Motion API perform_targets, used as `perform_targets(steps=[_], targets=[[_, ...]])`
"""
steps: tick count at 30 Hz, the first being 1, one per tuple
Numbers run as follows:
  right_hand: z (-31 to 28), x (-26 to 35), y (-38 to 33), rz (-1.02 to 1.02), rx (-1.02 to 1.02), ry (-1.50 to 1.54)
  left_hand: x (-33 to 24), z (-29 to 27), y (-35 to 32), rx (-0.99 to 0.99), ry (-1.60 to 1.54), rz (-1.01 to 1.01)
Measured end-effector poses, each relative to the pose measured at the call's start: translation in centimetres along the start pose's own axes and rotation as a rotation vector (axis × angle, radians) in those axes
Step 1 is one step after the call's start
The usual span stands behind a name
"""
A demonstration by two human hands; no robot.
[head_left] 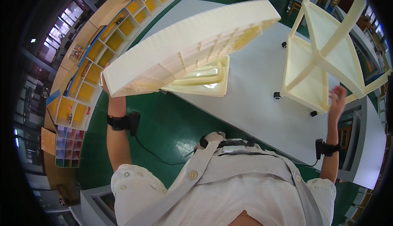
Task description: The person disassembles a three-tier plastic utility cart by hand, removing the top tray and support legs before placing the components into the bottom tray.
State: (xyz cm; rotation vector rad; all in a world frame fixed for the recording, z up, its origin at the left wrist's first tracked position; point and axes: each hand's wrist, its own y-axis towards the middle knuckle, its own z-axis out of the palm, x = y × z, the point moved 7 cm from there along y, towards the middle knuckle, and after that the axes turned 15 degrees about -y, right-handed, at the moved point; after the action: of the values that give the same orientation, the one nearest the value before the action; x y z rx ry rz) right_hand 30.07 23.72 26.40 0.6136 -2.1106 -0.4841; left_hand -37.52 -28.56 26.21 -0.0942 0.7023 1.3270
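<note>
My left hand [109, 91] grips the near corner of a large cream plastic shelf panel [184, 46] and holds it raised and tilted above the table. My right hand [337, 98] is lifted with fingers spread, empty, right beside the lower tray edge of a cream plastic wheeled cart [323, 58] that lies tipped on the white table [254, 99]. A flat cream tray [204, 78] rests on the table under the raised panel. Both wrists wear black bands with cables.
The table's near edge runs diagonally in front of me over a green floor [168, 123]. Yellow cubby shelves [110, 37] line the left wall. Grey tables and wooden chairs [294, 5] stand at the back and right.
</note>
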Motion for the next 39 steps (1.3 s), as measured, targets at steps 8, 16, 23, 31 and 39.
perform_targets(steps=[8,16,23,31,39], targets=[[24.1,9.6,2.7,-0.264,0.295,0.453,6.2,2.8,3.5,0.072,0.063,-0.322],[29.8,10.7,-1.9,0.435,0.538,0.819,13.0,4.8,6.1,0.179,0.086,-0.661],[24.3,10.1,-2.4,0.687,0.446,0.501,16.1,7.2,1.6,-0.044,0.004,-0.835],[18.0,4.7,-7.4,0.907,0.375,0.778,19.0,6.8,-5.7,0.202,-0.102,-0.763],[7.7,-1.2,-17.8,0.796,-0.074,0.491,22.1,6.6,-9.9,0.446,0.273,-0.549]])
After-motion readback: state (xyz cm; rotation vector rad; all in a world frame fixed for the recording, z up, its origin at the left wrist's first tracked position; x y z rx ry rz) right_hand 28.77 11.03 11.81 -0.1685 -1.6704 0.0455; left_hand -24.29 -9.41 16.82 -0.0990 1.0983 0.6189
